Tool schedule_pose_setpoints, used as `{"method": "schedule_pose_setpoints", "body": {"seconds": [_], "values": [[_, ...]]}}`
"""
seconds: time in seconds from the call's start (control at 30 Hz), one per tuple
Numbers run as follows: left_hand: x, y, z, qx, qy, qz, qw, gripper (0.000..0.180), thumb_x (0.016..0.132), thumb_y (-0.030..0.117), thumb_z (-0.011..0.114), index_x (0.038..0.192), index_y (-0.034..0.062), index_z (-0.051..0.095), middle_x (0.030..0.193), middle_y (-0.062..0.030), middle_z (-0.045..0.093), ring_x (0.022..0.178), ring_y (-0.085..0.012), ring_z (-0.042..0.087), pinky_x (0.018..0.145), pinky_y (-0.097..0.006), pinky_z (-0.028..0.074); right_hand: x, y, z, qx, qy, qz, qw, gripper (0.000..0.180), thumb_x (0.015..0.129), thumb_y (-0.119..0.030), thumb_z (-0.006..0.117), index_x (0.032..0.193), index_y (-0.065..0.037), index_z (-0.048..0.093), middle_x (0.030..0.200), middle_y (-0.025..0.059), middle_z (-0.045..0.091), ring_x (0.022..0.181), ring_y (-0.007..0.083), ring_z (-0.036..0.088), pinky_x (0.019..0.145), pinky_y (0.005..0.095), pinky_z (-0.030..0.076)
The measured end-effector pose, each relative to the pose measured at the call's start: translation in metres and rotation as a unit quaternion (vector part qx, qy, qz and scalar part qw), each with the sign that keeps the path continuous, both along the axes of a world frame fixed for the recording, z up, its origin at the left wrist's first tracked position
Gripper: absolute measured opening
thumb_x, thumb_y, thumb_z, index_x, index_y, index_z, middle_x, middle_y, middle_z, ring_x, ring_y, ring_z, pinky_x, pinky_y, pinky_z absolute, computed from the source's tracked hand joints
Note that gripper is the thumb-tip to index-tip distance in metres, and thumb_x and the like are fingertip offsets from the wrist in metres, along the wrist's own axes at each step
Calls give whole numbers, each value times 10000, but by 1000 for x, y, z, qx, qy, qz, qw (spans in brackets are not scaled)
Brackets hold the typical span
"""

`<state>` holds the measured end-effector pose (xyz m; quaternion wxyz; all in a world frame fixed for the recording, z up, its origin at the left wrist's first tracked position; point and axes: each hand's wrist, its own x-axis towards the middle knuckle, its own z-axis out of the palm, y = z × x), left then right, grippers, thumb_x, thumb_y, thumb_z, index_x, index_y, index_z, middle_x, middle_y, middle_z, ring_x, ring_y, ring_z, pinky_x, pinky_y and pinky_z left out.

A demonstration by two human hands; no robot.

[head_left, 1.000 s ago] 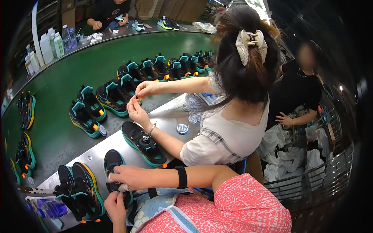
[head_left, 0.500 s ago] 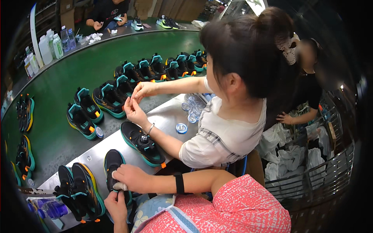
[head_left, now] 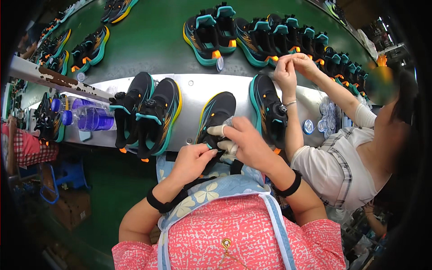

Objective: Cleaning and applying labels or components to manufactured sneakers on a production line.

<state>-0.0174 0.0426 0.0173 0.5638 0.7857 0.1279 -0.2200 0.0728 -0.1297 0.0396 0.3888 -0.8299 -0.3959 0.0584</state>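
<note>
Right in front of me a black running shoe (head_left: 220,104) with a yellow and teal sole points away, its heel end at the bench edge. My left hand (head_left: 192,163) pinches the collar at the shoe's opening, thumb against fingers. Over the shoe's upper bends my right hand (head_left: 247,143), pale covers on some fingers, gripping the shoe around its tongue. What lies under those fingers is hidden. Left of it stands a matching pair, the nearer shoe (head_left: 165,105) showing a teal collar and orange heel tab. Another black shoe (head_left: 265,100) lies just to the right.
A metal bench (head_left: 193,85) borders a green conveyor belt (head_left: 144,40) carrying several shoe pairs. Bottles with purple liquid (head_left: 92,118) lie at the left beneath a chipped white bar (head_left: 58,78). At the right sits a co-worker (head_left: 337,166), hands together, near round clear discs (head_left: 325,118).
My view has swung left and down, so the bench now lies straight ahead and the co-worker is at the right. Both my hands remain at the same shoe.
</note>
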Motion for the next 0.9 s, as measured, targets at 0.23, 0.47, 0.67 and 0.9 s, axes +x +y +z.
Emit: {"method": "schedule_pose_setpoints", "body": {"seconds": [0.23, 0.47, 0.67, 0.9], "values": [[-3, 1, -12, -26, -61, 36, 997, 267, 877, 228, 633, 794, -25, 655, 529, -86, 519, 483, -121, 419, 481, -328, 353, -5, 4, -2, -25, -3, -43, 999, 364, 738, -203, 747, 1068, -100, 633, 829, 96, 515, 789, 302, 516, 722, 401, 405], [1, -5, -8, -35, -43, 48, 997, 255, 879, 221, 631, 805, -22, 661, 544, -105, 572, 468, -142, 527, 472, -334, 391, -12, 6, -7, -59, -40, -76, 995, 297, 759, -197, 731, 1004, -68, 624, 801, 106, 549, 804, 292, 544, 664, 390, 421], [-1, -4, -5, -31, -36, 39, 998, 255, 877, 216, 630, 798, -25, 656, 538, -121, 560, 469, -166, 555, 478, -340, 406, 9, -1, 6, -12, 65, 23, 998, 284, 757, -173, 726, 991, -58, 613, 773, 119, 564, 770, 337, 549, 694, 406, 443], [0, 0, -3, 10, -30, -2, 999, 241, 886, 213, 631, 867, -24, 671, 599, -113, 618, 544, -176, 597, 520, -321, 430, -14, 5, -11, -9, -22, -94, 995, 290, 797, -200, 728, 1022, -56, 615, 787, 146, 614, 725, 310, 594, 638, 397, 462]]}}
